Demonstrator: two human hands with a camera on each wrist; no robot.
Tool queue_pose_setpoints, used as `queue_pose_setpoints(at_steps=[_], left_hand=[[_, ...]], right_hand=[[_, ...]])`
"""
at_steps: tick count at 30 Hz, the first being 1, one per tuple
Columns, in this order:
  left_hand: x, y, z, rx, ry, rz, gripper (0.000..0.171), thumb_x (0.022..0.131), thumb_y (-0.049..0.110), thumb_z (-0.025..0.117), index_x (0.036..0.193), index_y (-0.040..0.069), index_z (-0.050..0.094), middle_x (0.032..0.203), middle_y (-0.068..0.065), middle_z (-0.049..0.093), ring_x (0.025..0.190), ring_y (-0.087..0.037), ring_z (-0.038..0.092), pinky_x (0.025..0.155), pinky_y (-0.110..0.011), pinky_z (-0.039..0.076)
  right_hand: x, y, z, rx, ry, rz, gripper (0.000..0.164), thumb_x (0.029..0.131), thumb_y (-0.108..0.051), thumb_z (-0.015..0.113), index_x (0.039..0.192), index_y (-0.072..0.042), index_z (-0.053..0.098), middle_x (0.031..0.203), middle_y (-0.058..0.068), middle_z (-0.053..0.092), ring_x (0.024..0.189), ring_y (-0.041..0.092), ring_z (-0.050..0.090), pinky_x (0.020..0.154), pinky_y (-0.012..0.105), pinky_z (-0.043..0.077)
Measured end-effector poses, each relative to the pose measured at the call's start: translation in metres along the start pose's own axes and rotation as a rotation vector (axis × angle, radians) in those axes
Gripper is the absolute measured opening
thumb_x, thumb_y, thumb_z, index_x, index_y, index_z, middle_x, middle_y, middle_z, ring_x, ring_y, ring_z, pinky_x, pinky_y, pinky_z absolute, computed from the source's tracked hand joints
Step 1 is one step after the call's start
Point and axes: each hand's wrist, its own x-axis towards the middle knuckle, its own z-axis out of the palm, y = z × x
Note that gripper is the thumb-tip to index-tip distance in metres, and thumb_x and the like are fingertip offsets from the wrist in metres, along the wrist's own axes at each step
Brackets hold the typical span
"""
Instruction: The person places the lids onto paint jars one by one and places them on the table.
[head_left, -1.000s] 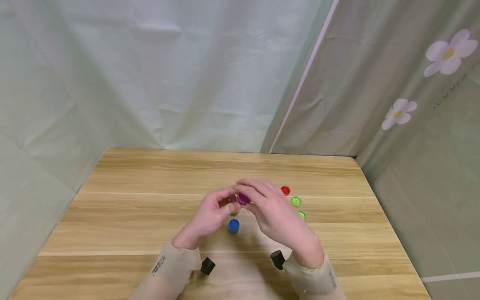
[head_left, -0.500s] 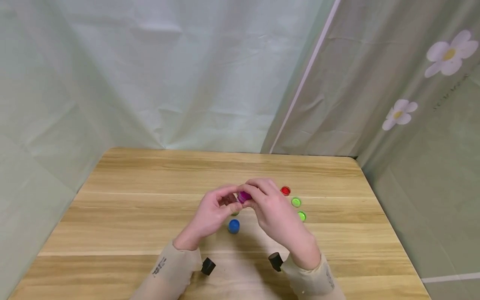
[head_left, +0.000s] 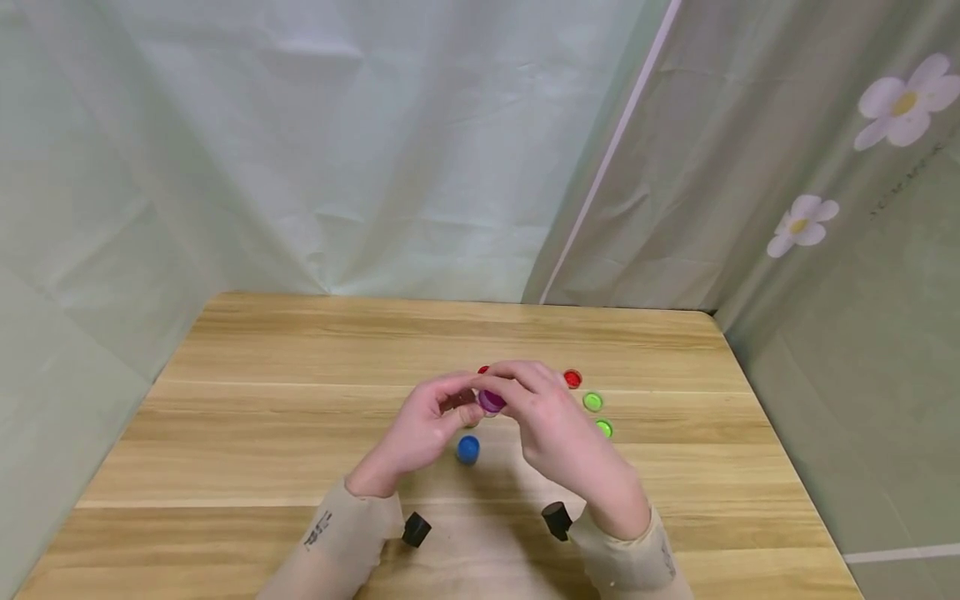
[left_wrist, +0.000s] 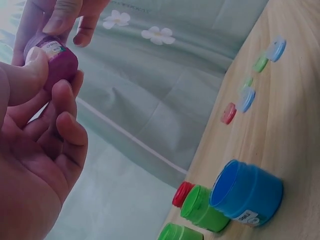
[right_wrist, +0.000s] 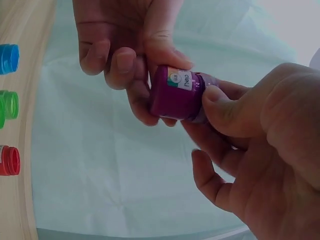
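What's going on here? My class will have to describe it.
A person's left hand holds the body of a purple jar, clear of the table, while the right hand pinches its neck end. Nearby stand an open blue jar, green jars and a red jar; loose lids lie to the right.

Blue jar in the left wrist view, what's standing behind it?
Behind the blue jar is a green jar, partly covered by it. Past that, a red jar peeks out, partly hidden by the green one. Anything fully covered can't be seen.
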Motion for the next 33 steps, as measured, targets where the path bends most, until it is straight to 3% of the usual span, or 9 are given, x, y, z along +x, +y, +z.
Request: queue_pose_setpoints(at_steps=[4,10,15,22,25,28,30,33], left_hand=[[0.000,0.000,0.001,0.017,0.020,-0.003,0.032,0.098,0.002,0.076,0.130,0.002,0.075,0.105,-0.006,0.074,0.088,-0.022,0.065,0.084,-0.032,0.055],[-0.001,0.000,0.002,0.009,0.045,0.011,0.036,0.095,-0.001,0.078,0.131,-0.001,0.074,0.097,-0.011,0.071,0.087,-0.022,0.064,0.079,-0.030,0.056],[0.000,0.002,0.005,0.019,0.039,0.004,0.032,0.096,0.007,0.080,0.127,0.004,0.078,0.100,-0.007,0.074,0.088,-0.023,0.067,0.078,-0.032,0.058],[0.000,0.001,0.009,-0.039,0.001,-0.020,0.036,0.097,0.003,0.077,0.133,-0.002,0.073,0.120,-0.011,0.077,0.101,-0.023,0.072,0.089,-0.033,0.061],[-0.002,0.003,0.007,-0.067,0.021,-0.033,0.037,0.097,0.004,0.079,0.132,-0.001,0.073,0.114,-0.011,0.077,0.097,-0.022,0.071,0.086,-0.031,0.061],[-0.003,0.005,0.005,-0.113,0.032,-0.023,0.036,0.096,0.006,0.080,0.131,-0.001,0.073,0.106,-0.011,0.075,0.092,-0.023,0.070,0.082,-0.029,0.060],[-0.003,0.005,0.003,-0.140,0.027,-0.005,0.035,0.097,0.007,0.080,0.130,-0.001,0.073,0.105,-0.010,0.074,0.091,-0.022,0.069,0.081,-0.028,0.060],[-0.003,0.004,0.002,-0.188,-0.003,0.027,0.036,0.100,0.009,0.077,0.132,-0.004,0.071,0.107,-0.008,0.074,0.092,-0.020,0.068,0.084,-0.028,0.060]], right_hand=[[-0.001,0.000,-0.003,-0.005,-0.005,0.048,0.041,0.096,-0.001,0.078,0.135,-0.013,0.073,0.127,0.003,0.067,0.119,0.024,0.063,0.103,0.039,0.053],[0.000,0.001,-0.001,-0.019,0.046,0.162,0.038,0.086,-0.034,0.088,0.113,-0.010,0.075,0.107,-0.002,0.068,0.100,0.018,0.060,0.085,0.032,0.054],[0.001,0.002,0.006,-0.028,0.101,0.228,0.041,0.085,-0.044,0.091,0.094,-0.014,0.065,0.089,-0.006,0.061,0.088,0.016,0.055,0.079,0.031,0.049],[0.002,0.005,0.011,-0.042,0.161,0.262,0.049,0.084,-0.047,0.092,0.082,-0.015,0.055,0.074,-0.008,0.049,0.076,0.016,0.049,0.070,0.032,0.041],[0.002,0.006,0.007,0.030,0.154,0.264,0.038,0.089,-0.046,0.088,0.094,-0.015,0.066,0.083,-0.008,0.059,0.086,0.016,0.056,0.075,0.035,0.048],[0.000,0.007,0.002,0.107,0.109,0.235,0.036,0.100,-0.042,0.077,0.125,-0.017,0.072,0.114,-0.005,0.069,0.111,0.019,0.060,0.091,0.042,0.052],[-0.001,0.008,-0.001,0.123,0.065,0.180,0.042,0.106,-0.037,0.069,0.144,-0.018,0.066,0.135,-0.001,0.064,0.127,0.023,0.055,0.100,0.046,0.050],[-0.003,0.010,-0.005,0.125,0.010,0.069,0.041,0.111,-0.029,0.059,0.151,-0.018,0.062,0.149,0.000,0.056,0.136,0.025,0.048,0.108,0.046,0.047]])
